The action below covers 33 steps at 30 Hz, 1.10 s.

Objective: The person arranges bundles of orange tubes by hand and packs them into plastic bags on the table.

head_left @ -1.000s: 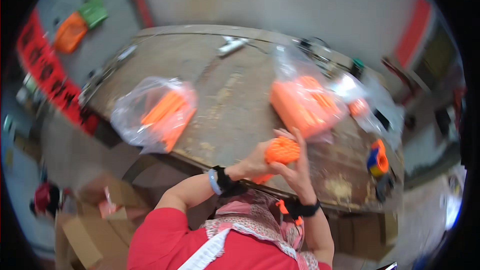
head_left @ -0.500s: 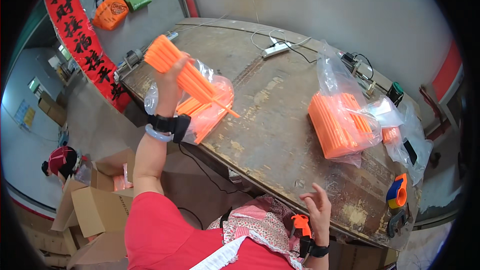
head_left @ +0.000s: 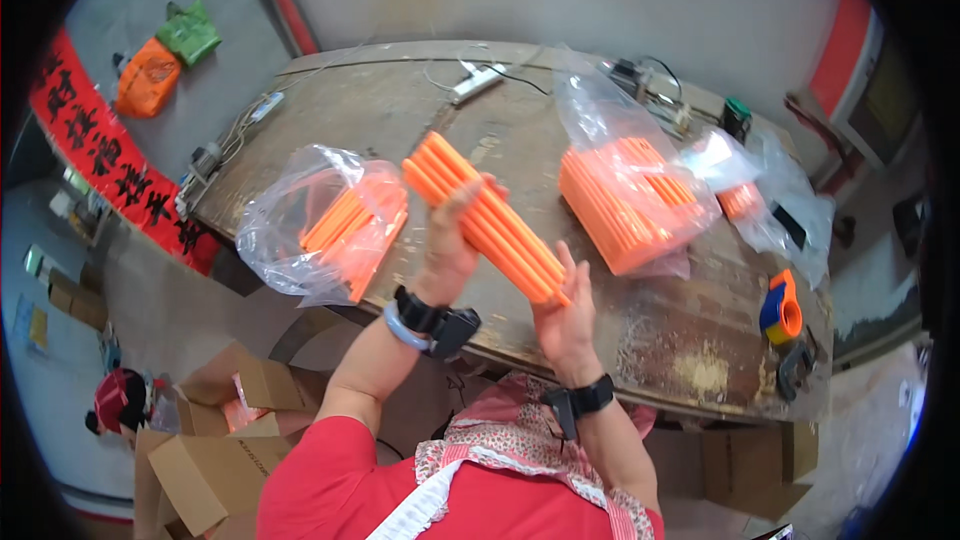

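Note:
A bundle of long orange plastic sticks is held up over the near middle of the table, slanting from upper left to lower right. My left hand is wrapped round its middle. At the lower end my right hand cups the stick ends, its fingers pointing up along the side. To the left lies a clear plastic bag with more orange sticks in it. A second bag at the right covers a larger stack of orange sticks.
On the worn wooden table are a white power strip, an orange-and-blue tape dispenser, a dark clamp and a green-topped container. Open cardboard boxes stand at lower left. Another person is farther left.
My left hand has brought the orange bundle rightward from above the left bag. My right hand has risen from the table's front edge to the bundle's lower end. The view has shifted.

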### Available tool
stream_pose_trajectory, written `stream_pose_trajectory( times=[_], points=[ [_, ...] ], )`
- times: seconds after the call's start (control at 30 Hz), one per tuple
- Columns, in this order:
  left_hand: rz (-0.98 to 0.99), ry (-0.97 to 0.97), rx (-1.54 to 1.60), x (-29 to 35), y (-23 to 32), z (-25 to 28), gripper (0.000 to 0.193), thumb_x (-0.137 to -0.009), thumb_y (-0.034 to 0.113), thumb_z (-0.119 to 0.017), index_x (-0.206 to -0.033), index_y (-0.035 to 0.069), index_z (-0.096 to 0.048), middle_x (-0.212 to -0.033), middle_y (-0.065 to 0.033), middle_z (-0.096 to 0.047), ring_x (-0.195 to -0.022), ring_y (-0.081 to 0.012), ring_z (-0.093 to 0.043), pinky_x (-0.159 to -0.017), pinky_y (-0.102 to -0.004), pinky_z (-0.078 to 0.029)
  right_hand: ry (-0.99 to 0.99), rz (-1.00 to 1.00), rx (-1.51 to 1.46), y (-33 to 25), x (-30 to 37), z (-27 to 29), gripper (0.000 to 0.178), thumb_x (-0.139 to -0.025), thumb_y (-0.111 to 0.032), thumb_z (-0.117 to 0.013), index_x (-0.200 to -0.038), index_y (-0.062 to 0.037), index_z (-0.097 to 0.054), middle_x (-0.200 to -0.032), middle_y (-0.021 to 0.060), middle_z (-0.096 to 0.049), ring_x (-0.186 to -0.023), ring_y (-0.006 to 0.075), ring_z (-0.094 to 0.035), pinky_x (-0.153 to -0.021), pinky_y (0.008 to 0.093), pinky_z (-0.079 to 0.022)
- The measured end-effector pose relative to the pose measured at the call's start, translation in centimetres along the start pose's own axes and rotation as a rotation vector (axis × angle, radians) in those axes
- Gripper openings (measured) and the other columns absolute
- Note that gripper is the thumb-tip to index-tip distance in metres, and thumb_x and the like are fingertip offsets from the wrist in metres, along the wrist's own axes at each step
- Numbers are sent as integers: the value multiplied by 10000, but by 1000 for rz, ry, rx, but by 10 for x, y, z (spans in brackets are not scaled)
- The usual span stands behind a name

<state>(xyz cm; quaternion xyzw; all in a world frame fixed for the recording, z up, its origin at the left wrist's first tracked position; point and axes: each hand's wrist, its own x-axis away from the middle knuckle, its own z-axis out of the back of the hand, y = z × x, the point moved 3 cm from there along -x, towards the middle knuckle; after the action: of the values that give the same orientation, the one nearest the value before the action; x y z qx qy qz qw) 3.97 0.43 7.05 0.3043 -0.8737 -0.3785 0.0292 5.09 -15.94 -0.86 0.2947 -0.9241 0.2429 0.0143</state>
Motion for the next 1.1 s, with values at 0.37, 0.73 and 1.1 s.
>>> stream_pose_trajectory(
  times=[0.37,0.73,1.1],
  points=[
    [468,170,217,-28,-70,53,294,-780,84,-723,-1018,30,-559,-974,-98,-626,-940,-260,-627,-851,-400,-545,139,56,1839,-69,193,126,312,-813,-281,-691,-968,-12,-662,-850,170,-676,-793,316,-667,-690,387,-519],
    [476,248,286,-31,-105,96,245,-745,41,-734,-932,42,-576,-899,-77,-638,-885,-259,-640,-859,-396,-548,202,245,2000,-59,196,199,452,-687,-210,-744,-1080,-60,-577,-830,133,-581,-784,316,-609,-680,420,-494],
    [502,352,260,-21,-106,135,254,-753,41,-725,-955,28,-571,-913,-80,-634,-898,-251,-642,-865,-399,-545,208,27,2416,-37,158,229,266,-703,-239,-712,-859,-33,-649,-830,153,-639,-814,335,-633,-684,457,-499]
  ],
)
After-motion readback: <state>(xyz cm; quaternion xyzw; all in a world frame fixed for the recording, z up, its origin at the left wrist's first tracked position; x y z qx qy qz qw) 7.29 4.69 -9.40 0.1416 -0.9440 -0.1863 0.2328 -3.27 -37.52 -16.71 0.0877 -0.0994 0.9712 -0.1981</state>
